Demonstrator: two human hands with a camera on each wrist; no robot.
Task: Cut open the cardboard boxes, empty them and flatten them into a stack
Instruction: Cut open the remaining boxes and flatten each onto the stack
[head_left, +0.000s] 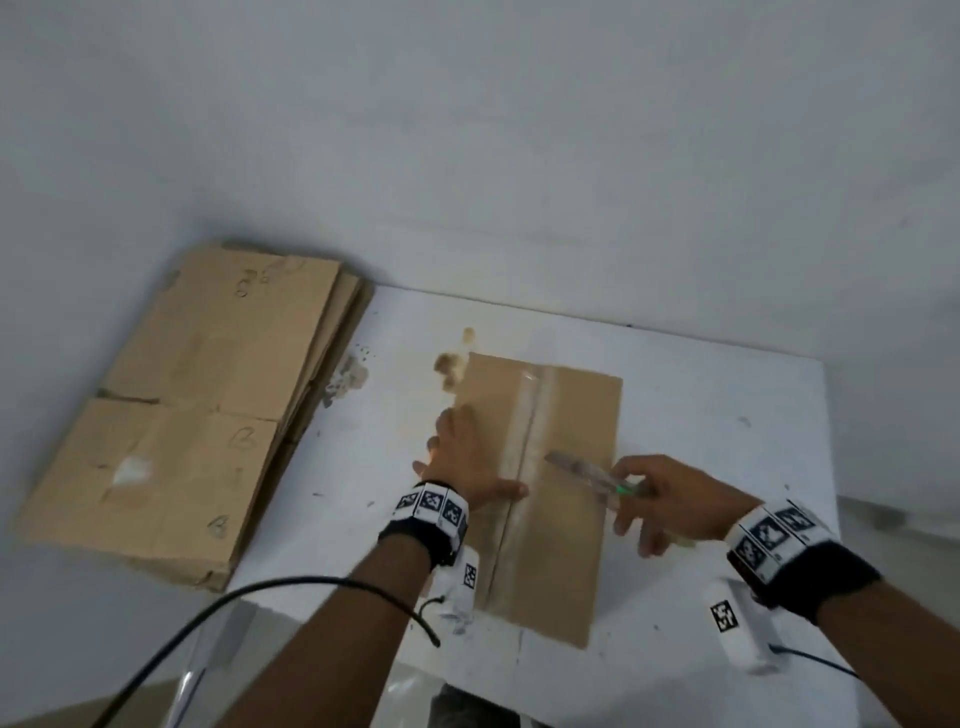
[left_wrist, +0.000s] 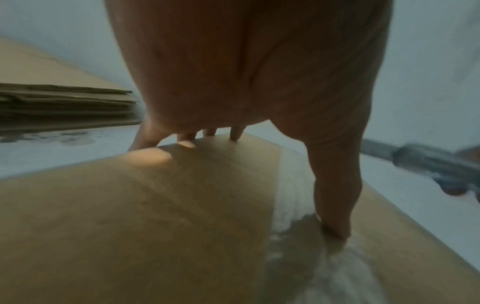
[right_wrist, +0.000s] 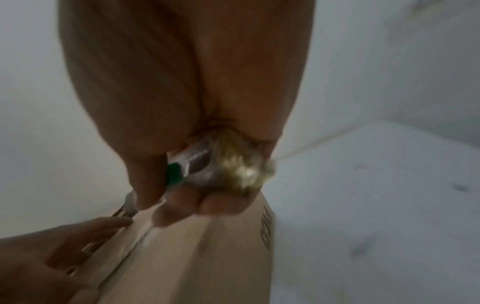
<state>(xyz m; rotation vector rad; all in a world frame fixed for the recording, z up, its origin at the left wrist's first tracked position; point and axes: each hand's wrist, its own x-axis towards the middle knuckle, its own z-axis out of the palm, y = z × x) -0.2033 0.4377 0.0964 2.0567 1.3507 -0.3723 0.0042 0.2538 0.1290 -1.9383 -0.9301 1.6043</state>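
Observation:
A closed brown cardboard box (head_left: 576, 415) lies on the white table (head_left: 727, 415), with a strip of clear tape (head_left: 530, 415) along its middle seam. My left hand (head_left: 467, 452) presses flat on the box's left half, fingers spread and thumb (left_wrist: 335, 195) beside the tape. My right hand (head_left: 670, 499) grips a clear utility knife (head_left: 582, 470) with a green slider (right_wrist: 174, 172). The knife's blade tip sits at the tape seam, just ahead of the left thumb. In the right wrist view a shiny crumpled wad (right_wrist: 241, 170) sits in the palm behind the knife.
A stack of flattened cardboard boxes (head_left: 197, 405) lies at the table's left end, partly overhanging it. Brown stains (head_left: 452, 364) mark the table beyond the box. A black cable (head_left: 234, 597) runs from my left wrist. A pale wall stands behind.

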